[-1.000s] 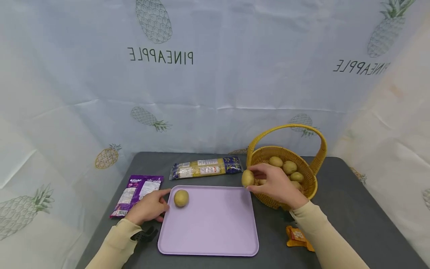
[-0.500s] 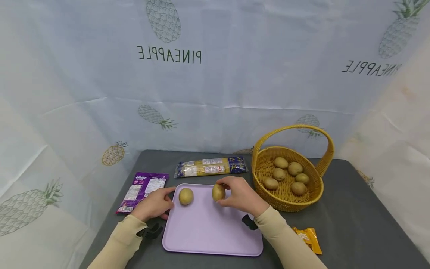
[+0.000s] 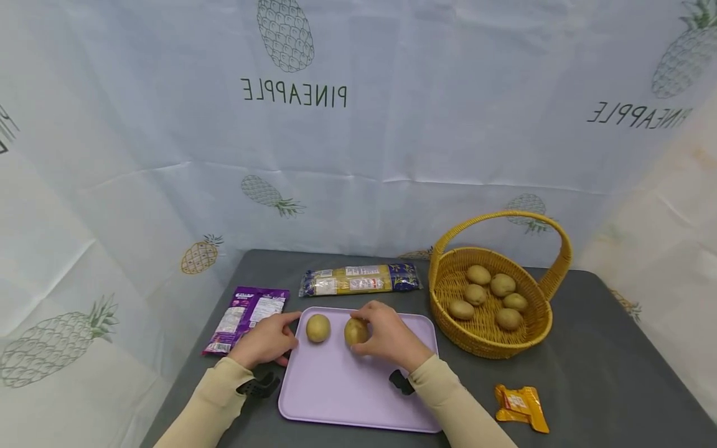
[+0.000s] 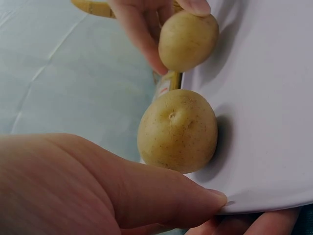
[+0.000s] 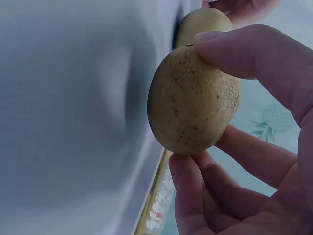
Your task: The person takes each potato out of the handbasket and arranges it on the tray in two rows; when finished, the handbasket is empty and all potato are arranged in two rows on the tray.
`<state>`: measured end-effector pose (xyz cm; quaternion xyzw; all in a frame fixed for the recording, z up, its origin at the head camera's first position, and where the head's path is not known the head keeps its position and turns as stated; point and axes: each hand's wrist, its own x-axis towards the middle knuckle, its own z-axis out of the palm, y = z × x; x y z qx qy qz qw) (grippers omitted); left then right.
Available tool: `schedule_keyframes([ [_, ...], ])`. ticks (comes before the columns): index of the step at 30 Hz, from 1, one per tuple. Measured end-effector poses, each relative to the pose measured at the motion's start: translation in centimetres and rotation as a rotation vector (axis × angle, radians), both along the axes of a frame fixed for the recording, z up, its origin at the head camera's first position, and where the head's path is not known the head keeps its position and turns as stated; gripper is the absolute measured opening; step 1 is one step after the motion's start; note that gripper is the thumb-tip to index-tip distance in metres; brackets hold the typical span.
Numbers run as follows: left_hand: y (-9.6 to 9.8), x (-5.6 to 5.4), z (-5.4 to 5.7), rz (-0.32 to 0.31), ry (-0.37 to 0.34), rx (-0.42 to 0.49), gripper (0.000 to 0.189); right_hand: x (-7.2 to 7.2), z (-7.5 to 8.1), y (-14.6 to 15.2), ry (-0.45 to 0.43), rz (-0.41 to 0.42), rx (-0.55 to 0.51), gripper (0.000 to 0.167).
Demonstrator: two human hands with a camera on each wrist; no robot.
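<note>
Over the lilac tray (image 3: 347, 392), my right hand (image 3: 389, 336) pinches a potato (image 5: 193, 100) between thumb and fingertips. It is low above the tray surface; whether it touches I cannot tell. A second potato (image 3: 318, 328) sits in the tray's far left corner, just left of the held one. My left hand (image 3: 267, 339) grips the tray's left rim, with the thumb (image 4: 195, 196) on top and fingers partly hidden below the edge. At the right, a yellow wicker basket (image 3: 493, 348) with a tall handle holds several more potatoes (image 3: 502, 285).
A purple packet (image 3: 246, 317) lies left of the tray, partly behind my left hand. Behind the tray is a long clear pack of yellow noodle-like sticks (image 3: 361, 279). A small orange packet (image 3: 521, 406) lies right of the tray on the dark table (image 3: 605, 373).
My right hand has carried the potato from the basket leftward over the tray and lowered it beside the other potato. The left hand stays at the rim. The view has shifted slightly.
</note>
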<state>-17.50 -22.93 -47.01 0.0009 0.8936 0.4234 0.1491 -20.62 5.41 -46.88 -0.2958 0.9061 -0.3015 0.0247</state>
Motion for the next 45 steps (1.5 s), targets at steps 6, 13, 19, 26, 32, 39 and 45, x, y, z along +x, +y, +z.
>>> schedule_keyframes([
  [6,0.3,0.0,-0.2,0.001,0.001,0.002,0.072,0.2,-0.5,0.1,-0.030,-0.030,0.011,0.063],
  [13,0.3,-0.1,0.0,-0.005,-0.001,0.008,0.072,0.3,-0.6,-0.1,-0.018,-0.030,0.008,0.063],
  [19,0.3,-0.1,0.2,-0.009,-0.001,0.003,0.072,0.5,-0.7,-0.6,0.009,-0.025,0.004,0.063],
  [26,0.3,0.1,0.1,-0.009,-0.002,-0.003,0.072,0.7,-1.1,-0.9,0.008,-0.033,0.017,0.061],
  [32,0.3,0.1,0.0,0.000,-0.006,-0.012,0.071,0.7,-1.1,-1.1,-0.004,-0.042,0.020,0.063],
  [39,0.2,0.1,0.0,0.002,-0.006,-0.010,0.071,0.7,-1.0,-1.1,-0.008,-0.041,0.021,0.064],
  [45,0.1,-0.1,0.2,-0.007,-0.001,-0.007,0.072,0.5,-0.9,-1.1,-0.003,-0.036,0.017,0.065],
])
